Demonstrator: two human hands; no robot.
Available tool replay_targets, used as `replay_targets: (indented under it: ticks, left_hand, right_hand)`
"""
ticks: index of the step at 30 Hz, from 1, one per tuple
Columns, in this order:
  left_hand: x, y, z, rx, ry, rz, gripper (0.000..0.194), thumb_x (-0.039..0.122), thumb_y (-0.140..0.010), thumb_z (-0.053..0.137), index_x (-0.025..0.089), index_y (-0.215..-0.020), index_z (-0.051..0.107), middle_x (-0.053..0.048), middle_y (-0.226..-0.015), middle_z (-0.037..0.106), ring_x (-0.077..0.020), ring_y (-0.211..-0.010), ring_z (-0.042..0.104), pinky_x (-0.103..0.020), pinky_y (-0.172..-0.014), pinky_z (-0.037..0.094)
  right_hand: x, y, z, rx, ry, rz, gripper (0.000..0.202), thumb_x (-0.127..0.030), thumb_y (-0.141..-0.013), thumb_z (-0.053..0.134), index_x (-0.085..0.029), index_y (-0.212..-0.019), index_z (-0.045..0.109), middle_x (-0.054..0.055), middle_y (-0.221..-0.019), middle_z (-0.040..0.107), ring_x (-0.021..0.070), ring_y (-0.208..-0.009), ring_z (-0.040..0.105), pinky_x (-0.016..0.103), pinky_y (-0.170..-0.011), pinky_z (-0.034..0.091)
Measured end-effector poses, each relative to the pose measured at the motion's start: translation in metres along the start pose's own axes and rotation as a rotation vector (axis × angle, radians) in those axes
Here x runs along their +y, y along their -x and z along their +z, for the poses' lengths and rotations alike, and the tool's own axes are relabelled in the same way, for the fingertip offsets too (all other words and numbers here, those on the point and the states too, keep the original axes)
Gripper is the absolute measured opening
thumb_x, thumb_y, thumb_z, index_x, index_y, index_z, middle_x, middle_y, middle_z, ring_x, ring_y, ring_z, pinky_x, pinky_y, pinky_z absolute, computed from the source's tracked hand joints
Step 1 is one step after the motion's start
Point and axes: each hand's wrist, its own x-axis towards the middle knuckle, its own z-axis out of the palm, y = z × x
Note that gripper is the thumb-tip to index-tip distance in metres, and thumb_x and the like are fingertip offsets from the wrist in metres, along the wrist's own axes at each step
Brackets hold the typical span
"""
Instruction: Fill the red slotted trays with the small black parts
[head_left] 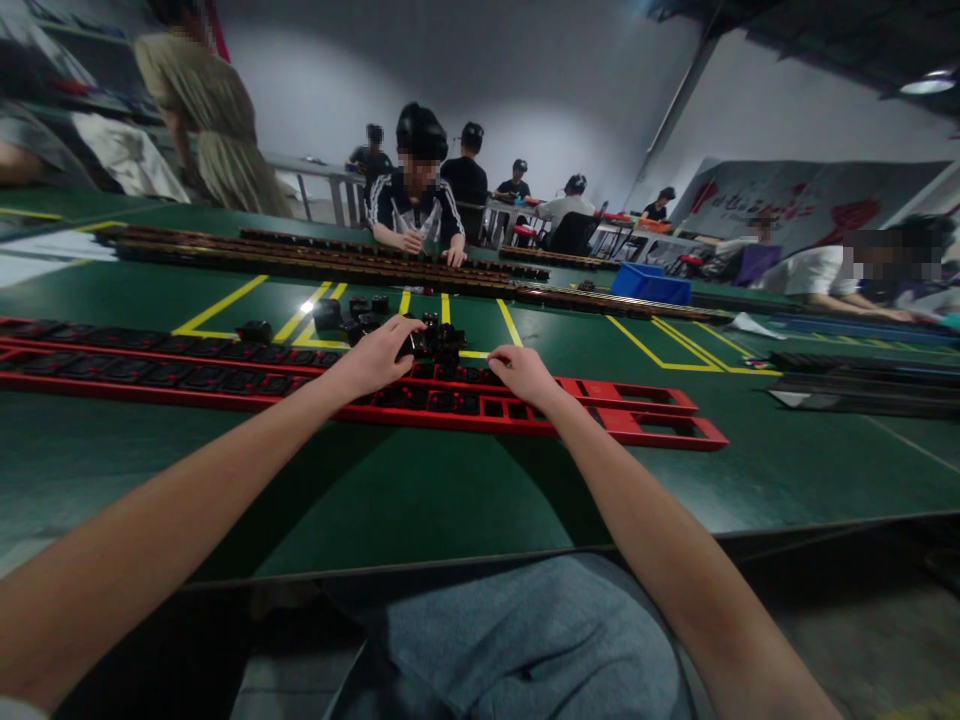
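- Stretching both forearms (225, 480) over red slotted frames (480, 424) laid across the green tabletop (465, 500).
- Arching the left hand (384, 355), palm down, beside black parts (448, 343); cannot tell whether gripping any.
- Curling the right hand (523, 372) inward at the frames; cannot tell whether holding anything.

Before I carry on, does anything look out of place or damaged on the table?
No damage or spill stands out, though fine detail is too small to tell. Loose black pieces beyond the red frames lie jumbled, unlike the neat rows of black parts seated in them, and one black block sits apart from that pile.
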Motion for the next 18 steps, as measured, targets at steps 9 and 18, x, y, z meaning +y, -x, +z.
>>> replay_targets:
  ticks: [9,18]
  left_hand:
    - [0.0035,0.0018,-0.0026,-0.003,-0.092,-0.081,0.037,0.032,-0.089,0.054,0.021,-0.124,0.059,-0.009,-0.127,0.052,-0.0255,-0.111,0.06,-0.042,-0.101,0.051]
    - [-0.0015,0.0,0.0015,-0.033,-0.196,-0.208,0.036,0.04,-0.094,0.045,0.019,-0.116,0.065,-0.011,-0.12,0.055,-0.0282,-0.111,0.061,-0.043,-0.104,0.05]
  right_hand:
    - [0.0012,0.0005,0.0001,0.014,-0.019,-0.005,0.021,-0.021,-0.095,0.054,-0.016,-0.095,0.075,0.01,-0.098,0.076,0.0208,-0.089,0.067,0.031,-0.081,0.047]
    - [-0.0006,0.0011,0.0004,-0.009,-0.018,0.006,0.021,-0.021,-0.094,0.054,-0.017,-0.095,0.075,0.009,-0.098,0.076,0.0205,-0.09,0.067,0.031,-0.082,0.047]
